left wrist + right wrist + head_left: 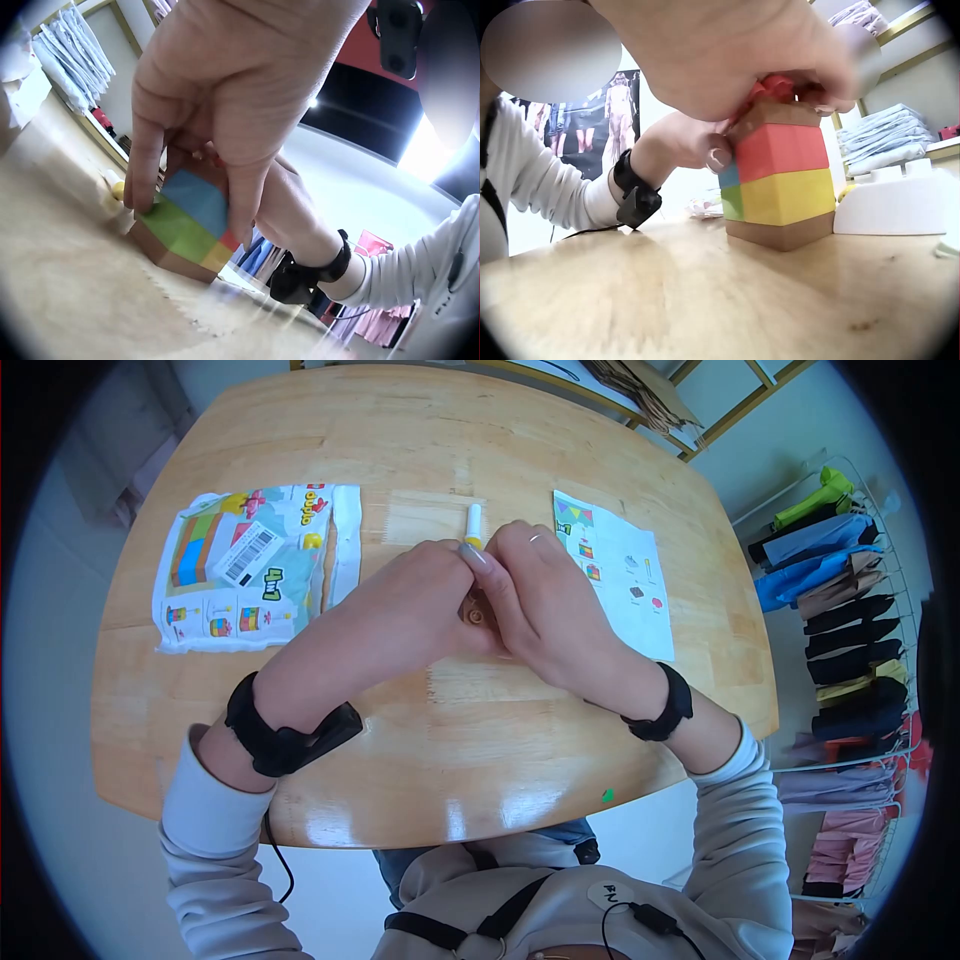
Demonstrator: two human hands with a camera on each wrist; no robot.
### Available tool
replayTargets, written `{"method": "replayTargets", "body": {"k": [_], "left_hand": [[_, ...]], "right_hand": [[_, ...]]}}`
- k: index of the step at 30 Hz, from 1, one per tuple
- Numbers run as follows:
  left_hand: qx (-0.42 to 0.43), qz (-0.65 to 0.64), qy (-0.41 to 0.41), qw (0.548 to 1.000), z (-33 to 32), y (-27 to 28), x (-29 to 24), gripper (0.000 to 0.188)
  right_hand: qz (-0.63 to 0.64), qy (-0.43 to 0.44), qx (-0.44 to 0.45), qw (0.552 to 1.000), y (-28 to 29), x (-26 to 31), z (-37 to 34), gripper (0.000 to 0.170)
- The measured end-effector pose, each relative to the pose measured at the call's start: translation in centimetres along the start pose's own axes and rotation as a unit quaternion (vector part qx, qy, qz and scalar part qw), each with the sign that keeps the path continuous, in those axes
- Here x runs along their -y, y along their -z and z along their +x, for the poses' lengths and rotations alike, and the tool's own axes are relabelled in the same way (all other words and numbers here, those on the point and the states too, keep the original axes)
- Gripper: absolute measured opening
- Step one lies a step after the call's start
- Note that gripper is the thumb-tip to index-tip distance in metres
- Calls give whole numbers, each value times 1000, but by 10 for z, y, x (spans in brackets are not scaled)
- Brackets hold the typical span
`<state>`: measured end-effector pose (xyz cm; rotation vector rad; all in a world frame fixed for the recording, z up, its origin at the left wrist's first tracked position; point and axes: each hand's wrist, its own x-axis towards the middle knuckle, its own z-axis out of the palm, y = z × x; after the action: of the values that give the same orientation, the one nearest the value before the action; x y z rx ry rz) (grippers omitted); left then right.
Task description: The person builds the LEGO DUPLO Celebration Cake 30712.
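Note:
A block-shaped stack of toy building bricks (787,172) stands on the table, brown at the bottom and top, with yellow, green, red and blue bricks between. My left hand (425,595) grips this stack, fingers on one side and thumb on the other in the left wrist view. Over the top, my right hand (555,600) has its fingers curled round a red piece (778,87), mostly hidden by the hand. From above, both hands meet and cover most of the stack. Just beyond it lies a white toy brick (892,201) with studs.
On the left of the wooden table (480,760) lies a printed toy-brick bag (240,570). An instruction sheet (625,580) lies to the right. A small green bit (607,796) is near the front edge. Clothes hang on a rack (850,620) at the right.

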<state>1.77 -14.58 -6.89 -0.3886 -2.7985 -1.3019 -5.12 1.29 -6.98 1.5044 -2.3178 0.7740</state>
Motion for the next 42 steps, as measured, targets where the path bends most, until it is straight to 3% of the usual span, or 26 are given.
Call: {"method": "replayTargets", "body": {"k": [1, 3, 5, 7, 11, 14, 16, 18, 20, 21, 22, 24, 26, 28, 30, 31, 33, 34, 36, 37, 38, 39, 40, 42], "left_hand": [[17, -23, 17, 999, 0, 0, -1, 45], [31, -47, 35, 998, -1, 0, 0, 49], [1, 77, -6, 997, -1, -4, 5, 54], [-26, 100, -26, 994, -3, -8, 8, 56], [-33, 103, -42, 993, -1, -9, 11, 58], [21, 73, -19, 997, -1, 0, 1, 57], [19, 42, -39, 998, 1, -3, 7, 55], [16, 10, -58, 998, 1, -6, 13, 54], [5, 54, -40, 998, 1, -6, 10, 52], [6, 51, -38, 998, 1, -5, 8, 52], [18, 59, -17, 998, 1, -2, 3, 50], [32, 64, 5, 997, -1, -2, 2, 48], [41, -59, 13, 997, -2, -4, 9, 47], [45, -24, -8, 999, -4, -2, 15, 49], [44, 16, -30, 998, -5, -2, 17, 50], [36, 14, -31, 999, -5, -2, 17, 51], [25, 20, -34, 999, -5, 0, 16, 52], [48, 63, -6, 997, -4, 3, 15, 51], [66, 117, 19, 991, -3, 13, 12, 49], [79, 120, 33, 989, -6, 20, 10, 47], [93, 123, 47, 987, -9, 27, 9, 45], [79, 135, 24, 987, -11, 31, 16, 45], [81, 145, 21, 986, -14, 37, 19, 45], [64, 175, 49, 981, -15, 45, 21, 44]], "right_hand": [[0, 35, -32, 999, -2, -2, 1, 30], [17, 15, -29, 999, -1, -2, 2, 34], [35, -8, -26, 999, 5, -1, 1, 39], [222, -197, 61, 953, 18, 1, 0, 49], [226, -153, 77, 959, 13, -9, 8, 56], [200, -224, 102, 948, 8, -7, 12, 56], [140, -101, 121, 978, 2, -9, 15, 58], [138, -119, 167, 969, 8, -3, 22, 58], [143, -388, 261, 872, 19, 20, 38, 58], [122, -275, 251, 920, 10, -1, 32, 56], [121, -277, 253, 919, 8, -6, 31, 56], [18, -117, 178, 977, 5, -9, 27, 53], [-4, -133, 157, 979, -3, 1, 24, 52], [-26, -152, 134, 979, -5, 2, 20, 50], [112, -216, 169, 955, -5, -4, 20, 47], [112, -213, 168, 956, -2, -1, 23, 47], [217, -336, 205, 893, 8, 7, 30, 46], [217, -331, 199, 896, 12, 2, 35, 46], [288, -271, 250, 884, 21, -23, 48, 42], [269, -214, 215, 914, 17, -41, 51, 24], [270, -209, 207, 917, 15, -49, 52, 24], [142, -89, 204, 965, 15, -54, 53, 17], [6, 31, 192, 981, 15, -60, 54, 18], [33, 60, 198, 978, 7, -63, 48, 28]]}}
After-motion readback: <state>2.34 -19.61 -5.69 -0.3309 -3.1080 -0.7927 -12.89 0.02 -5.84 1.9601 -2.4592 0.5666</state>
